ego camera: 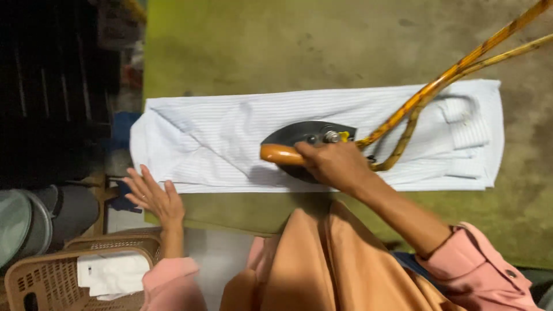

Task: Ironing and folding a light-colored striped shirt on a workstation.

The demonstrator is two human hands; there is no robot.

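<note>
Right hand (pixel 337 166) presses iron (pixel 305 147) on folded striped shirt (pixel 207 138).
Fingers clenched on the iron's wooden handle for control; left hand (pixel 152 197) released, flat at the shirt's edge on the tabletop (pixel 288 52), steadying.

Pink buttoned-cuff sleeves, orange garment, perhaps a ring on the left hand (pixel 154 198).

Laundry ironing table (pixel 242 57), basket (pixel 40 276)

The shirt (pixel 207 144) was white with fine pale stripes, the iron (pixel 305 147) dark with an orange handle (its cord (pixel 455 72) mottled yellow-brown), the table cover (pixel 276 52) olive green, the basket (pixel 40 276) tan.
</note>
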